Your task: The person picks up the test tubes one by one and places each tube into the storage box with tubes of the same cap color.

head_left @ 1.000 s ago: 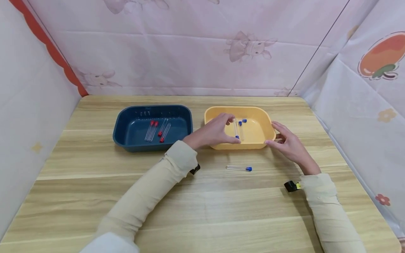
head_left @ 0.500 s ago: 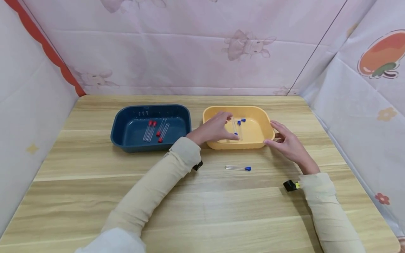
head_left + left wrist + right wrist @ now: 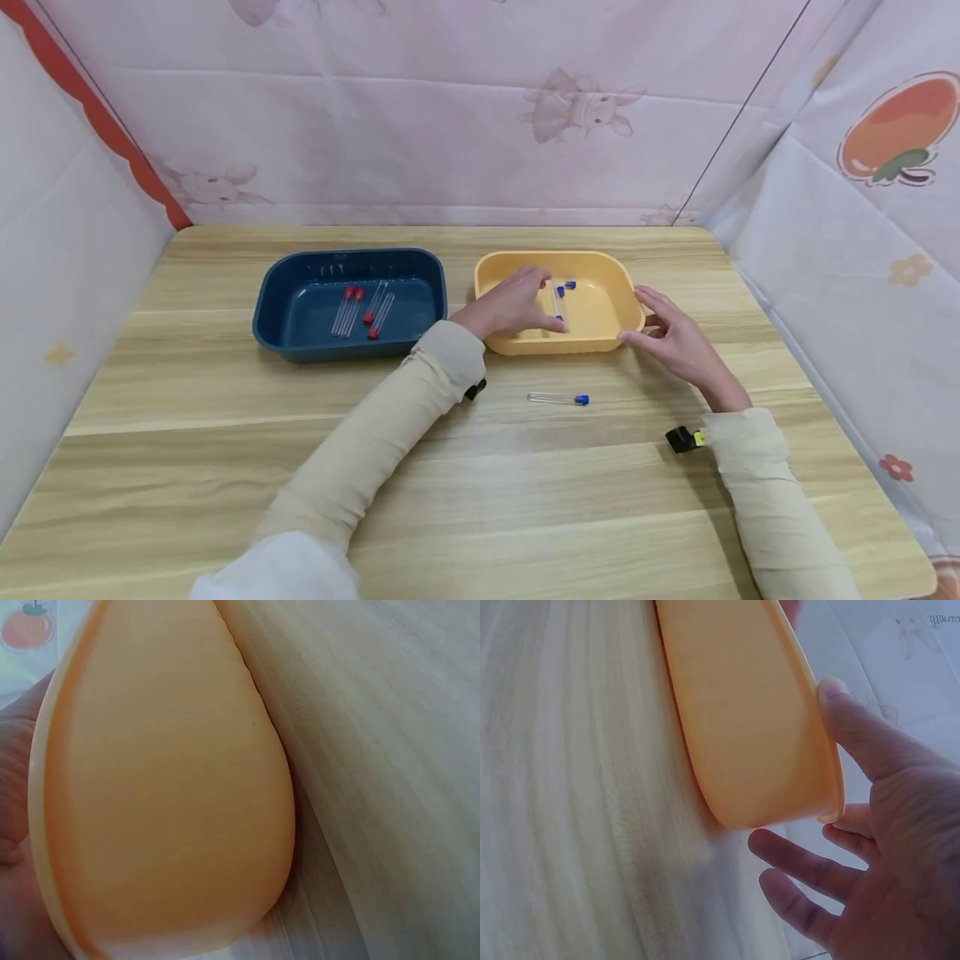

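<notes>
My left hand [image 3: 513, 302] reaches into the yellow bin [image 3: 611, 344], thumb and fingers spanning a clear test tube with a blue cap [image 3: 558, 317], which it holds lengthwise between their tips. Two more blue caps [image 3: 571, 285] show beside it, their tubes partly overlapped. At the bin's right end my right hand [image 3: 678, 346] steadies it, thumb at the front of the rim and fingers farther back; in the right wrist view the thumb [image 3: 836, 694] presses the rim. The left wrist view mostly faces the bin's outer wall [image 3: 172, 772].
A blue-capped test tube [image 3: 558, 399] lies on the wooden table [image 3: 487, 517] in front of the yellow bin. To the left stands a dark blue bin [image 3: 285, 350] with several red-capped test tubes [image 3: 347, 312]. Printed cloth walls [image 3: 450, 150] surround the table.
My left hand has lowered the test tube slightly, then shifted a little rightward with it toward the other tubes in the bin. The right hand keeps its place at the rim.
</notes>
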Available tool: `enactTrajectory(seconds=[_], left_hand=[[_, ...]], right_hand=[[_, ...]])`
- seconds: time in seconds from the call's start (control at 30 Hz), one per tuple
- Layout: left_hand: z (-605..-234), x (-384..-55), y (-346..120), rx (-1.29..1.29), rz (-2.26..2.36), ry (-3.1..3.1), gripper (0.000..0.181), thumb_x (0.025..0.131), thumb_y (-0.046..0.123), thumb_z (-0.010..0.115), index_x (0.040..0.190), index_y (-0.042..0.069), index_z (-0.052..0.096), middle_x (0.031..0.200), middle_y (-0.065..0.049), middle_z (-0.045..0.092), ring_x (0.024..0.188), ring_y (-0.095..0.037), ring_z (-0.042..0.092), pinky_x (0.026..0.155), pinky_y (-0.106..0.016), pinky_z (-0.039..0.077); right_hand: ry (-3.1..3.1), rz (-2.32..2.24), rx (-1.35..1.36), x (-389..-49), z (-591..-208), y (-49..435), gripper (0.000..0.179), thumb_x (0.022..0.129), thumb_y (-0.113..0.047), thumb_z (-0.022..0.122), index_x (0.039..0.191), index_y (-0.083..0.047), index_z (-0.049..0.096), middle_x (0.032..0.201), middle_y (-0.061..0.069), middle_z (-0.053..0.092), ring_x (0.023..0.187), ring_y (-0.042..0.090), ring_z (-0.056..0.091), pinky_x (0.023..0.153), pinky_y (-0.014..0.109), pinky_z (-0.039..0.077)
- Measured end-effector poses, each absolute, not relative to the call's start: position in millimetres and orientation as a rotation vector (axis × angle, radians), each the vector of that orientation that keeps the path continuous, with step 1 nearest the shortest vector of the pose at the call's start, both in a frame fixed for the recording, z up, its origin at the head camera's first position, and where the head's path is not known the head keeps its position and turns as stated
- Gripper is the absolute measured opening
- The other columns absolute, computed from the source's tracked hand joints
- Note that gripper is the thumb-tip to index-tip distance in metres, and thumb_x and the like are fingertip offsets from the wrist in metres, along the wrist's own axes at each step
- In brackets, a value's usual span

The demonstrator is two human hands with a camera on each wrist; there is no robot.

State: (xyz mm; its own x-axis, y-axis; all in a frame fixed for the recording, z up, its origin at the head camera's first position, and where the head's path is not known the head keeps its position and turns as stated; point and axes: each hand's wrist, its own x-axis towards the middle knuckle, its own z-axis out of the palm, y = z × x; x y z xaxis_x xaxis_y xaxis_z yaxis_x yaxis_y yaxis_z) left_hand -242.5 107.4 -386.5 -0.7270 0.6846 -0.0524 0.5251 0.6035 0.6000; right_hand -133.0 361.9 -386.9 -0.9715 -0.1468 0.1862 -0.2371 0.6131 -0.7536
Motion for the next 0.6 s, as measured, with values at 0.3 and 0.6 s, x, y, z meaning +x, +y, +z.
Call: enactTrajectory(seconds=[0.3,0.6], left_hand=[[-390,-245,112,0.978,0.787,2.546,0.093,0.073,0.051,0.074,0.143,0.007,0.031,0.132,-0.005,0.039,0.116,-0.015,0.042,0.096,-0.03,0.038],[-393,-248,118,0.96,0.71,2.574,0.095,0.071,0.052,0.075,0.143,0.007,0.032,0.14,-0.006,0.035,0.125,-0.017,0.035,0.102,-0.031,0.034]], right_hand=[[-2.737,1.304,0.31,-133,-386,362,0.068,0.083,-0.007,0.07,0.139,0.008,0.034,0.146,0.021,0.027,0.099,0.041,0.057,0.075,0.016,0.049],[-2.737,1.299,0.312,-132,-385,360,0.068,0.083,-0.006,0.07,0.138,0.009,0.034,0.146,0.023,0.027,0.099,0.042,0.057,0.073,0.017,0.049]])
